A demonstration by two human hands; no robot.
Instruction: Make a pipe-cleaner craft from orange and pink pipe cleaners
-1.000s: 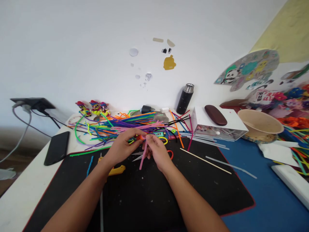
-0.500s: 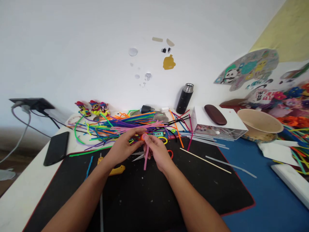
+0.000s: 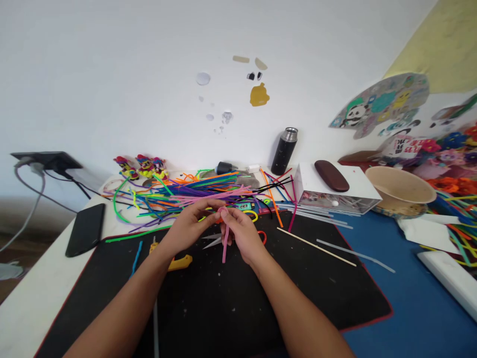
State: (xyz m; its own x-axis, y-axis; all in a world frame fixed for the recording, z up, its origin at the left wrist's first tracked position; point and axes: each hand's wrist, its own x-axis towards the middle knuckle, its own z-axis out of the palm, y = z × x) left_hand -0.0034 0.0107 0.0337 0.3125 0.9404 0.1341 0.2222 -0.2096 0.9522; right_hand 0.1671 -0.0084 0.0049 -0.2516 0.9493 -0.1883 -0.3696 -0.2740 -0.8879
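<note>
Between both hands is a pink pipe cleaner (image 3: 225, 243), coiled at its top, its straight end hanging down over the black mat. My right hand (image 3: 240, 231) pinches it below the coil. The thumb and fingers of my left hand (image 3: 196, 221) close on the coil's left side, where a bit of orange shows; what the orange belongs to is partly hidden. Scissors (image 3: 213, 241) with red and yellow handles lie behind my hands, blades pointing left. A yellow hot glue gun (image 3: 181, 263) rests beside my left forearm, partly covered by it.
Many coloured pipe cleaners (image 3: 201, 189) are heaped at the back. A black thermos (image 3: 284, 151) stands by the wall, left of a white box (image 3: 357, 186) bearing a brown case. A wooden stick (image 3: 316, 247) lies on the mat (image 3: 298, 288). At left is a black phone (image 3: 85, 229).
The coil at the top of the pink pipe cleaner shows more clearly, and less orange is visible. My hands have barely shifted, and the view has moved slightly.
</note>
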